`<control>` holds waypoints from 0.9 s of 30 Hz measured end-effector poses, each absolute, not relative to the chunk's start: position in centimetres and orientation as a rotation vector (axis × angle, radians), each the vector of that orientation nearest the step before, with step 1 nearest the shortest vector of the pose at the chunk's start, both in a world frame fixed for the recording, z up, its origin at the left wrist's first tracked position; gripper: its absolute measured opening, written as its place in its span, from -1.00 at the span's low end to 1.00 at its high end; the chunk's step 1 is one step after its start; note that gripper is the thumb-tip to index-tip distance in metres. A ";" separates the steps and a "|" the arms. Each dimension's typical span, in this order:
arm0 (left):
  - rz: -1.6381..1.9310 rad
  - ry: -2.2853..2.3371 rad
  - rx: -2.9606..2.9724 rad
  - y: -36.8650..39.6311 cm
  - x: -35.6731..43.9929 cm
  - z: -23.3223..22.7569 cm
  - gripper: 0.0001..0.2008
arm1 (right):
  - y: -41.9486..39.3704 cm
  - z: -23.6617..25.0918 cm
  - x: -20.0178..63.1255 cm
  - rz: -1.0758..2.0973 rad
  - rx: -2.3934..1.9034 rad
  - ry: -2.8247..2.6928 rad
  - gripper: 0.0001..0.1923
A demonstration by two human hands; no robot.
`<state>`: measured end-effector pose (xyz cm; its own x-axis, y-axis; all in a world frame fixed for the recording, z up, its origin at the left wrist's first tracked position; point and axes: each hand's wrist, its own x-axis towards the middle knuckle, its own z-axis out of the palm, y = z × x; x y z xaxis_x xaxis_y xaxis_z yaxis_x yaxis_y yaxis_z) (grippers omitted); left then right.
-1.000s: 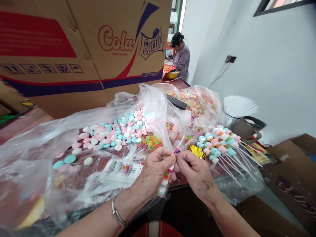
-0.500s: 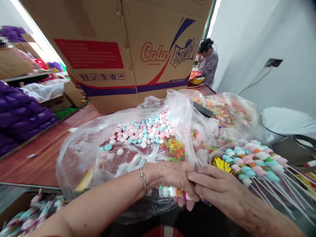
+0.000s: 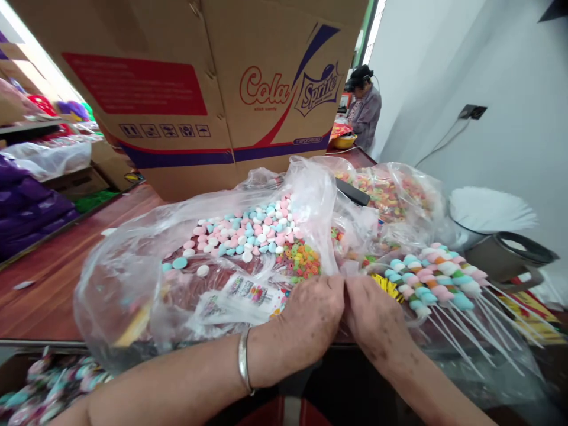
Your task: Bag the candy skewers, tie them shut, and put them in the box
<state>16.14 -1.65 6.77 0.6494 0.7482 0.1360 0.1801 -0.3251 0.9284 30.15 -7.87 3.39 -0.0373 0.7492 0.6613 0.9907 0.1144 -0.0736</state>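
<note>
Pink, blue and white candies (image 3: 248,234) lay at ten o'clock, printed wrappers (image 3: 255,293) at nine, from where the left hand (image 3: 310,313) met the right hand (image 3: 377,313). Their fingers had curled inward; what they pinched could not be told. The wrapped candy stick, visible half a second earlier, was hidden, probably between them, its state uncheckable. Gold ties (image 3: 387,287) lay at two o'clock, skewers (image 3: 439,281) just beyond.
</note>
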 end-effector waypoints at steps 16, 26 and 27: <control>0.553 0.508 1.328 1.3 11.8 11.1 -0.51 | -6.3 6.6 26.4 0.294 -1.442 -1.179 -0.82; 1.042 0.657 1.013 -2.7 11.6 9.6 -0.73 | -7.0 4.7 20.5 1.167 -1.100 -0.942 -0.68; 1.084 0.671 1.007 -3.1 11.1 9.5 -0.74 | -7.1 4.3 20.3 1.235 -1.114 -0.929 -0.67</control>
<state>11.10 -3.05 9.51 0.3507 0.9362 0.0232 -0.3966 0.1261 0.9093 20.28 -7.13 4.31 0.1263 0.9911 -0.0428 -0.2336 -0.0122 -0.9723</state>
